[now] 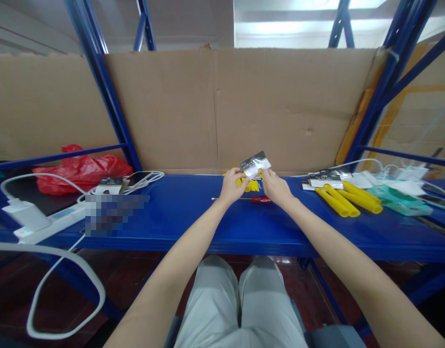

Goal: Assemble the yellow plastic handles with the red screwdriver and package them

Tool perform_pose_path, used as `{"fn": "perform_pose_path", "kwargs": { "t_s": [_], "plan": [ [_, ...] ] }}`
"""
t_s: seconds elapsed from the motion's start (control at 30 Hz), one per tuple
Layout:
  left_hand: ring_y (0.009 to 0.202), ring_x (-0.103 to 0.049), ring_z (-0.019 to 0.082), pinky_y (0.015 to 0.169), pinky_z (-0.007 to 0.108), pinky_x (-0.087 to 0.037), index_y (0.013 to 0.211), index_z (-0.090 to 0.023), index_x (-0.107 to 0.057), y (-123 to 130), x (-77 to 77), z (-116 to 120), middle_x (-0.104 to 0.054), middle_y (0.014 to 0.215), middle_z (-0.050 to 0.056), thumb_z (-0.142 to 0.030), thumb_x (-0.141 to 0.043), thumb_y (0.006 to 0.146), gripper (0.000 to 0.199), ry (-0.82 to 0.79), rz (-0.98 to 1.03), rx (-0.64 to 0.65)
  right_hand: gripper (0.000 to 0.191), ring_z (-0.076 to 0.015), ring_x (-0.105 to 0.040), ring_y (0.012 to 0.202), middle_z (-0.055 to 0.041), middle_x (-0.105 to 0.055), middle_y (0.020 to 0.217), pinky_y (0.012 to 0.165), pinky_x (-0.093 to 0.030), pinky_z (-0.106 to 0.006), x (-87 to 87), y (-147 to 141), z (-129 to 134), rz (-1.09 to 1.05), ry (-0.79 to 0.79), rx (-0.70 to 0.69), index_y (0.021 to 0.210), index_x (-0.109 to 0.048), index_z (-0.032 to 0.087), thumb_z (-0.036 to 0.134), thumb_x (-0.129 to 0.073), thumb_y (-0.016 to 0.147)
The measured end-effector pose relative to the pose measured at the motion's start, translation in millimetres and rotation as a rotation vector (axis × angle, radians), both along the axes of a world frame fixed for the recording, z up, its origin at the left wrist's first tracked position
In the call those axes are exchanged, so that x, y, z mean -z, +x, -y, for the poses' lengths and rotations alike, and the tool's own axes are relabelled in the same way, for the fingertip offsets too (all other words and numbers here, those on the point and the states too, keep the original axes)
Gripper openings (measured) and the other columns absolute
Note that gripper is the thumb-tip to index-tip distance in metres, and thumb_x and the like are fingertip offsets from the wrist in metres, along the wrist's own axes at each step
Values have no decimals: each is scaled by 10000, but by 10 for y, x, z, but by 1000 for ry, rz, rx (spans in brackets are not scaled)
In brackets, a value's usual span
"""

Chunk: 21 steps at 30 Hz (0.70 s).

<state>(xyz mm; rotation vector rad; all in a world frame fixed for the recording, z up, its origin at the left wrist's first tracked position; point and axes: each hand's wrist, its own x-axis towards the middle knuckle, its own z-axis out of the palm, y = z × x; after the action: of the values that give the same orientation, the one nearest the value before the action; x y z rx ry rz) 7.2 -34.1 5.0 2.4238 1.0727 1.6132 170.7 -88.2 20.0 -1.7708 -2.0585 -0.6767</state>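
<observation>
A small black-and-white packaging card (256, 166) is held up above the blue shelf, tilted, between my two hands. My left hand (232, 187) is closed on its lower left corner. My right hand (276, 186) pinches the lower right side. Several small yellow pieces (248, 185) show between the hands, behind and below the card; their exact shape is partly hidden. A screwdriver with a red handle (259, 199) lies on the shelf just below the hands, its shaft pointing left and the handle's end near my right wrist.
Yellow tubes (340, 200) lie at the right beside more cards (325, 180) and a green-and-white packet (403, 200). At the left are a red plastic bag (80, 169), a white power strip (57, 222) and cables. Cardboard (280, 106) stands behind the blue shelf (186, 212).
</observation>
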Motion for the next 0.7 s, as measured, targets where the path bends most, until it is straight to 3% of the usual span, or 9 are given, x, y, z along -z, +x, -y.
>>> {"fn": "perform_pose_path", "kwargs": {
  "t_s": [0.2,0.5,0.7],
  "plan": [
    [879,-660,189,850,313,-482,844,-173,-718,49,55,-50,-732,891,55,-258,-641,795,125,-153,218,180,303,-260,-622,953,-180,-631,1085,690,-444,-301,9,-10,-18,-75,-21,23,1198,-436,116,149,-279,942],
    [1112,-614,268,1014,401,-421,1106,-162,-696,133,105,36,-688,1160,118,-437,-694,734,463,-340,220,559,257,-255,-600,982,-174,-610,1110,701,-429,-303,-20,-64,19,-53,-81,19,1142,-453,122,126,-311,928],
    [1182,-568,291,1065,454,-357,1112,-223,-691,170,173,-5,-694,1147,89,-434,-622,802,381,-440,216,543,265,-240,-595,948,-164,-594,1081,693,-424,-291,-2,-131,37,8,-60,7,1135,-476,128,158,-289,950]
  ]
}}
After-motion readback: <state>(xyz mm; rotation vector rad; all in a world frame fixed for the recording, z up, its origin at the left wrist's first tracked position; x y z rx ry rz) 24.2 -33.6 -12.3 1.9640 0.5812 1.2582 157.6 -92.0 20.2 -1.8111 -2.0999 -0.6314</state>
